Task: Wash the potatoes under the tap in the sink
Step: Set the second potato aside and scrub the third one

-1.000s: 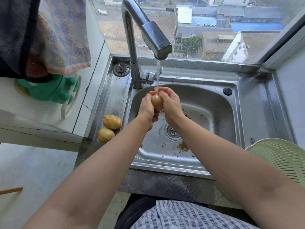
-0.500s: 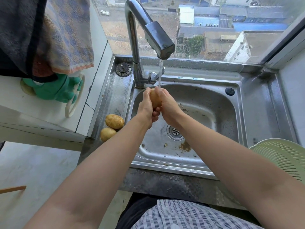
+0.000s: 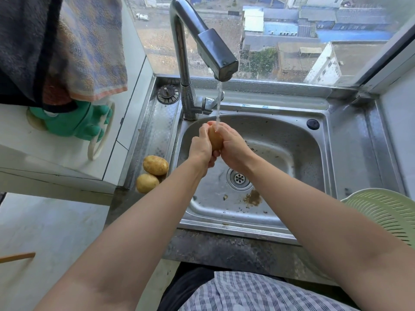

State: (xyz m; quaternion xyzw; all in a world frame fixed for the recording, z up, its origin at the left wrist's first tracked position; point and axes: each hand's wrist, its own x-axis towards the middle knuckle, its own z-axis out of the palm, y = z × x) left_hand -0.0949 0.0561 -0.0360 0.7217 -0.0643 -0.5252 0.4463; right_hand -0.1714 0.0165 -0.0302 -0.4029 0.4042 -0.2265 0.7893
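A brown potato [image 3: 215,138] is pressed between my left hand [image 3: 200,147] and my right hand [image 3: 233,147] over the steel sink [image 3: 298,153]. Water runs in a thin stream from the tap [image 3: 215,52] onto the top of the potato. Both hands wrap its sides, so only its upper face shows. Two more potatoes lie on the ledge left of the basin, one [image 3: 155,164] behind the other [image 3: 147,182]. Bits of dirt lie on the basin floor near the drain [image 3: 239,178].
A pale green colander [image 3: 384,212] sits at the right front of the counter. Towels [image 3: 74,46] and a green rubber glove [image 3: 74,122] hang at the left. A sink plug [image 3: 168,94] rests behind the tap base. The window is directly behind the sink.
The potato has turned between my hands, which shifted slightly around it under the stream. The two potatoes on the ledge have not moved.
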